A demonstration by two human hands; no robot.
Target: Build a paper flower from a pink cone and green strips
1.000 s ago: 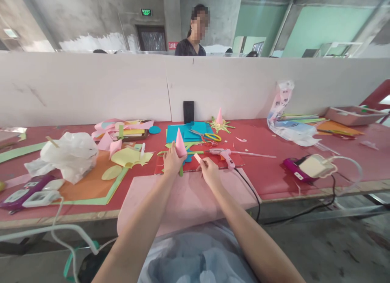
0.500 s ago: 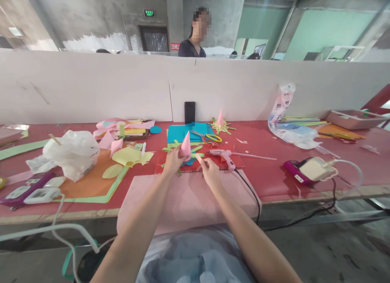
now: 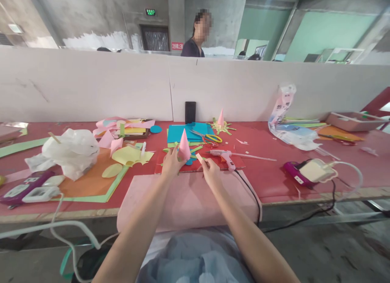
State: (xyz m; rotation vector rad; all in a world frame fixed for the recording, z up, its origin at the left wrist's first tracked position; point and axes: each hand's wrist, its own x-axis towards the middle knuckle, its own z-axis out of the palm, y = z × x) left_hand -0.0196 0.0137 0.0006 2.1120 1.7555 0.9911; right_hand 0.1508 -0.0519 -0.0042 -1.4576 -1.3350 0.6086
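Note:
A pink paper cone (image 3: 184, 146) stands point up in my left hand (image 3: 171, 163), whose fingers are closed on its lower left side. Between the fingertips of my right hand (image 3: 211, 170) is a small pale paper strip (image 3: 199, 157). Green strips and a blue paper piece (image 3: 189, 162) lie behind and beside the cone on a red mat (image 3: 161, 160). A pink glue gun (image 3: 224, 156) rests just right of my right hand, apart from it. Farther back, a second pink cone (image 3: 221, 118) sits on a ring of green strips.
Scissors (image 3: 210, 137) lie on blue sheets (image 3: 178, 133). Left are a crumpled white plastic bag (image 3: 73, 153), paper scraps and a purple power strip (image 3: 26, 189). Right are another power strip (image 3: 297, 172) and a pink tray (image 3: 355, 121). A white partition (image 3: 106, 88) stands behind; beyond it is a person.
My left hand has shifted slightly left and lower with the pink cone, uncovering more green strips. My right hand stays nearly in place with the paper strip.

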